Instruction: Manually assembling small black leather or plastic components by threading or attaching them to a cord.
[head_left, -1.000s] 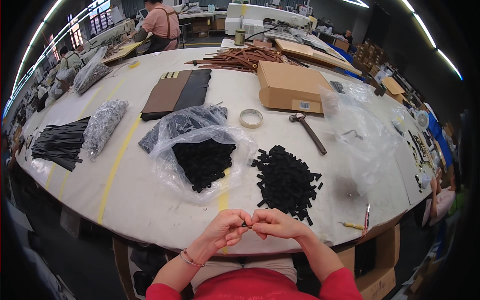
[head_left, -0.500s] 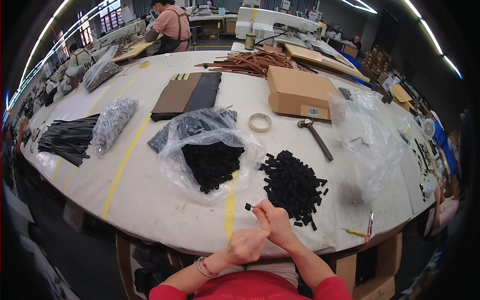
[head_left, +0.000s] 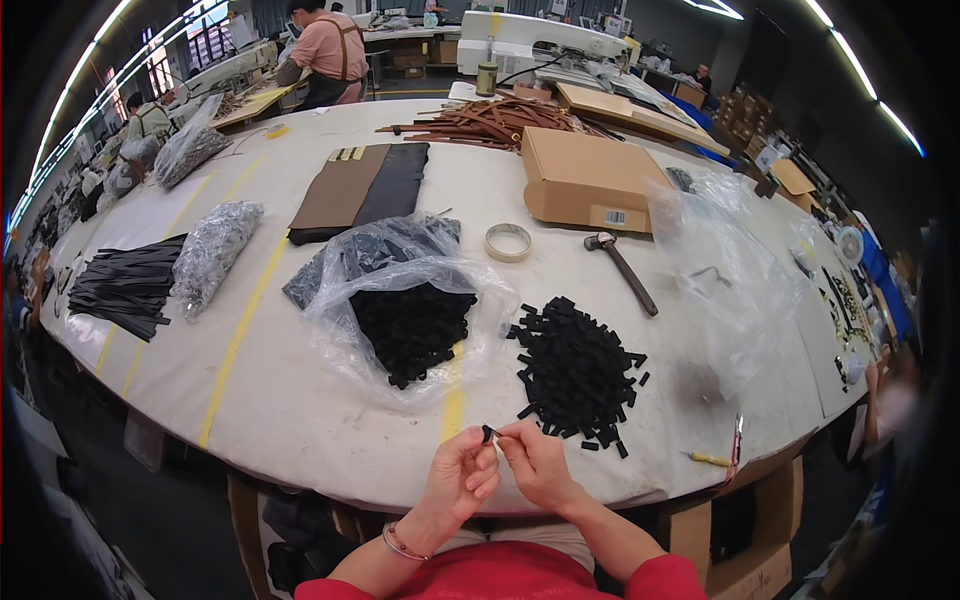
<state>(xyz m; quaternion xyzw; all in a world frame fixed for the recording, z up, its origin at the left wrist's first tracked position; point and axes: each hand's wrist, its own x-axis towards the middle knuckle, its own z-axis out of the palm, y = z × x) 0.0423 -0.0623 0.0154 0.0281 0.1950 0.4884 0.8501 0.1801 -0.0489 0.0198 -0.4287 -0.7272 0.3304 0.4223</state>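
Note:
Both my hands meet over the table's near edge, just in front of the heap of small black pieces (head_left: 575, 370). Thumb and fingertips of my left hand (head_left: 462, 475) pinch one small black piece (head_left: 487, 433), its other fingers loosely curled. My right hand (head_left: 538, 468) is closed beside it, its fingertips on a thin stick-like thing that reaches to the piece; most of this is hidden in the fingers. Beyond my left hand lies a clear plastic bag (head_left: 395, 393), its mouth toward me, with more black pieces inside.
Farther off are a hammer (head_left: 625, 278), a tape roll (head_left: 508, 242), a cardboard box (head_left: 590, 180), brown straps (head_left: 490, 125) and folded brown and black sheets (head_left: 350, 190). Black strips (head_left: 125, 285) lie left. A crumpled plastic bag (head_left: 725, 300) and a yellow-handled tool (head_left: 708, 459) are right.
My left hand has come up from beside the right wrist, turned and taken hold of the black piece. My right hand has moved slightly down. The view has shifted a little.

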